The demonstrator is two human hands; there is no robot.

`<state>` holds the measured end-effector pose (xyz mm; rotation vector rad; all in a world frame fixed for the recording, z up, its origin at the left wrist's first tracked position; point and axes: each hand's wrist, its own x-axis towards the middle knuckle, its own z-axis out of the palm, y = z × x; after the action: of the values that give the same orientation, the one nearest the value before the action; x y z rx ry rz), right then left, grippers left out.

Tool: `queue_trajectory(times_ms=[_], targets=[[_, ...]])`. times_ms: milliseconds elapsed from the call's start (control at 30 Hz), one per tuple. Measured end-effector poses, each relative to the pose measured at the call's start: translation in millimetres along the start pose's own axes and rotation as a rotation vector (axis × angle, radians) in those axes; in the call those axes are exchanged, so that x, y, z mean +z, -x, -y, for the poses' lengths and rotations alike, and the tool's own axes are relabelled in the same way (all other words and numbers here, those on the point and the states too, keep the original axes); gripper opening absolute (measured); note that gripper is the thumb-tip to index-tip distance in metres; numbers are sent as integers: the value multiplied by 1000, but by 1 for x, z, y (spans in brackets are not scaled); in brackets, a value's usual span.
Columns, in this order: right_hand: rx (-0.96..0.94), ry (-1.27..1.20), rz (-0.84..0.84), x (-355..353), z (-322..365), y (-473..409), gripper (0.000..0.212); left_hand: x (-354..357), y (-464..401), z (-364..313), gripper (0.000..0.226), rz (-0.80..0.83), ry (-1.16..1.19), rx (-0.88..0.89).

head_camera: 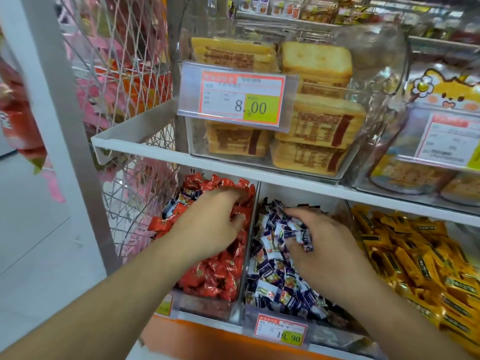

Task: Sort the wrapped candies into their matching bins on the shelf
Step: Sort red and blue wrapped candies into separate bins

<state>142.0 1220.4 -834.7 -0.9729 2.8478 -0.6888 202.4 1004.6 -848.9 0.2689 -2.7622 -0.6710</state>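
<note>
Three clear bins sit side by side on the lower shelf. The left bin (207, 306) is full of red wrapped candies (218, 271), with a few blue-and-white ones (181, 198) lying among them at the back left. My left hand (210, 224) reaches into this bin, its fingers curled down into the red candies near the back. The middle bin (319, 331) holds blue-and-white candies (275, 279). Over that pile, my right hand (317, 245) grips a small bunch of the blue-and-white candies (298, 233).
The right bin holds yellow wrapped bars (415, 258). A white shelf (233, 167) just above carries clear boxes of toast packs (306, 126) with a price tag. A wire mesh rack (124, 126) stands to the left. A price tag (281, 331) hangs under the middle bin.
</note>
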Motion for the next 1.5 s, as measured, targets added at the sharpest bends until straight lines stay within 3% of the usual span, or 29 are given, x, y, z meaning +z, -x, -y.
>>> queue_trajectory(times_ms=[67,167,433,667,833,1000,1067,1267,1500], targets=[[-104,-29,28,10,7,-1,55,7,-11,5,47,102,-60,35],[-205,-69,113,23,16,-4,54,14,-19,12,30,209,-121,39],[-276,-72,99,34,11,-11,43,-1,-5,40,36,147,-169,3],[-251,-111,88,32,13,-5,41,-9,-8,41,33,200,-159,-76],[-168,-182,33,30,14,-5,32,-1,-32,29,29,105,-113,9],[-132,-172,16,28,10,-4,25,26,-55,35,67,266,-193,-4],[-122,-162,27,29,7,-5,25,28,-58,36,70,275,-205,-9],[-128,-142,28,28,5,-6,27,25,-58,33,42,246,-221,10],[-136,-139,13,27,3,-3,26,21,-51,37,23,167,-233,82]])
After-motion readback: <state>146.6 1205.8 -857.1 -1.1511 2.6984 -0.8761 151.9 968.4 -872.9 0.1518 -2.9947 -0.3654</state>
